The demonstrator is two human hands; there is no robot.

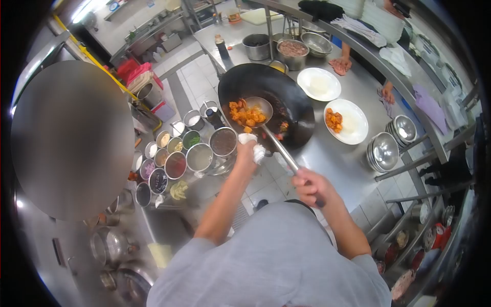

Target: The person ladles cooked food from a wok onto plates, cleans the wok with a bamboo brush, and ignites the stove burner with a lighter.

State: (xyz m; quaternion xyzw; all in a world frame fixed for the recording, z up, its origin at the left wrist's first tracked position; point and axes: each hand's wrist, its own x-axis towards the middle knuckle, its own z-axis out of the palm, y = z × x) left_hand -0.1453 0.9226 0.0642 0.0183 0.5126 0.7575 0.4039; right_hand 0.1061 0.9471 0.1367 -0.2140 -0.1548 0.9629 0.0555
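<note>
A black wok [299, 105] sits in front of me, tilted, with orange pieces of food [244, 114] gathered at its near left side. My left hand [246, 152] is closed round a white cloth [258, 152] at the wok's near edge; the handle beneath it is hidden. In my right hand [313, 187] is the dark grip of a long metal ladle [283, 152], whose bowl rests inside the wok against the food. To the right, one white plate [353, 134] bears rice and a portion of orange food. Beside it, another white plate [321, 94] carries only rice.
Seasoning pots [198, 156] stand in rows at left. Behind the wok are a bowl of minced meat [293, 48], a steel pot [257, 47] and a dark bottle [221, 47]. Stacked metal bowls [383, 151] stand right. Another person's hand [341, 65] touches a cloth under the shelf.
</note>
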